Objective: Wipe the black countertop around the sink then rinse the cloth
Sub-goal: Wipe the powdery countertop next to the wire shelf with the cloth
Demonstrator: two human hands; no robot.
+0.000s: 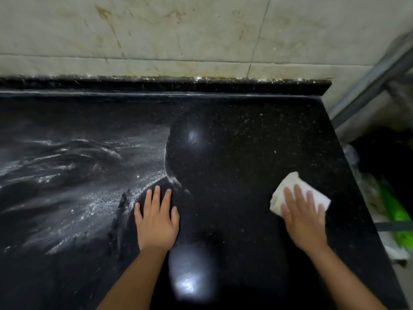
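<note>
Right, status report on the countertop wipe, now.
Right hand flat, pressing white cloth near counter's right edge. Left hand flat on black countertop. White residue left of it, unwiped. Nothing blocking.

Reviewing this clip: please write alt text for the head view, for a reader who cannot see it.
A person's right hand presses a folded white cloth flat on a black countertop near its right edge, while the left hand rests open on the surface. Whitish wet streaks cover the counter's left side; a stained tile wall runs behind.
</note>
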